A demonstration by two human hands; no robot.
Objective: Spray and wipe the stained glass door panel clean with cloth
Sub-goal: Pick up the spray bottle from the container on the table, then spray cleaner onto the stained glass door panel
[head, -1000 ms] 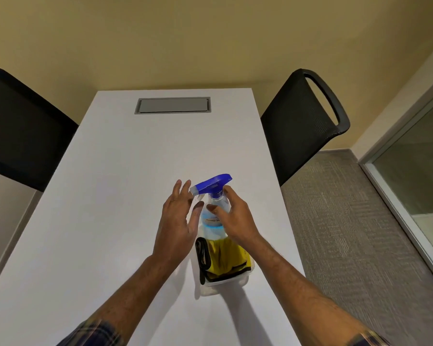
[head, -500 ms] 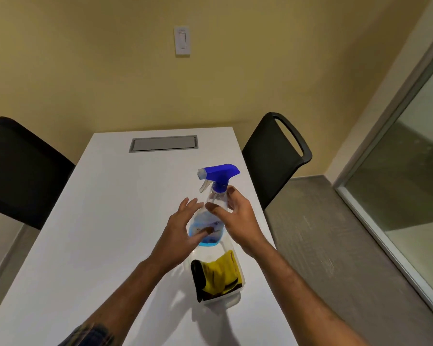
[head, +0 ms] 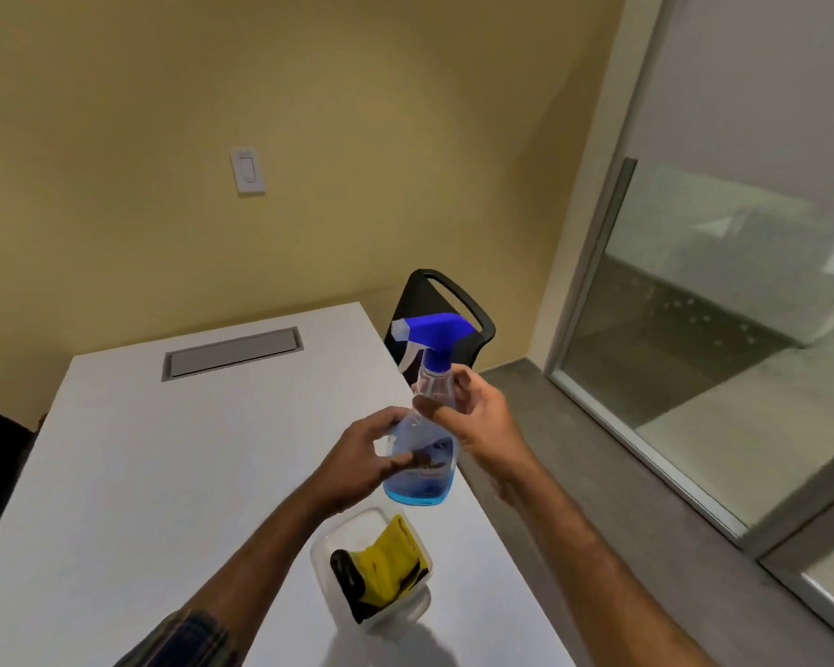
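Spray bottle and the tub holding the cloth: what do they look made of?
Spray bottle: clear glossy plastic, it seems; blue liquid shows through, with an opaque blue trigger head. Tub: translucent, thin plastic, its rim faintly shiny. Cloth inside: soft folded fabric, yellow with black, probably microfibre.

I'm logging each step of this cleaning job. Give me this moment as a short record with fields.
bottle: spray bottle, blue trigger head, held upright above the table
right hand: right hand gripping the bottle's neck
left hand: left hand on the bottle's lower body
cloth: yellow and black cloth lying in a clear container on the table
glass: glass panel to the right, not yet touched
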